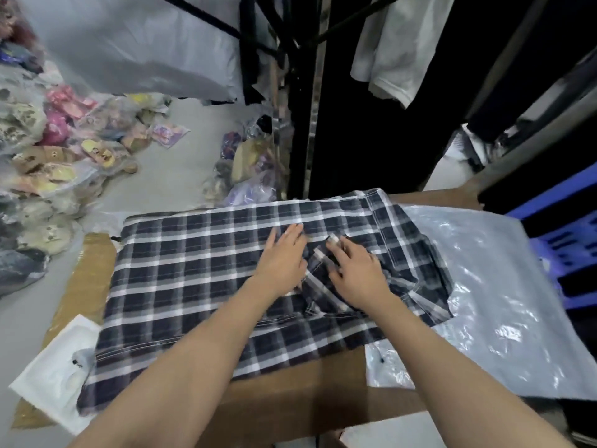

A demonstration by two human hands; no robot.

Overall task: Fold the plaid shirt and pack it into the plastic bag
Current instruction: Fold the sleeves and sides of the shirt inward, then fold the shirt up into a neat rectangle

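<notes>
A dark navy and white plaid shirt (pixel 181 279) lies spread flat on a brown cardboard surface (pixel 290 399). Its right end overlaps a clear plastic bag (pixel 504 292) that lies flat to the right. My left hand (pixel 282 257) rests flat on the cloth near the shirt's middle, fingers straight. Beside it, my right hand (pixel 353 268) presses on a bunched fold of the shirt, fingers spread and slightly bent on the fabric.
A white flat packet (pixel 55 379) sticks out under the shirt's near left corner. Bagged soft toys (pixel 48 150) pile on the grey floor at left. A dark clothes rack with hanging garments (pixel 387 43) stands behind. Blue plastic crates (pixel 562 227) sit at right.
</notes>
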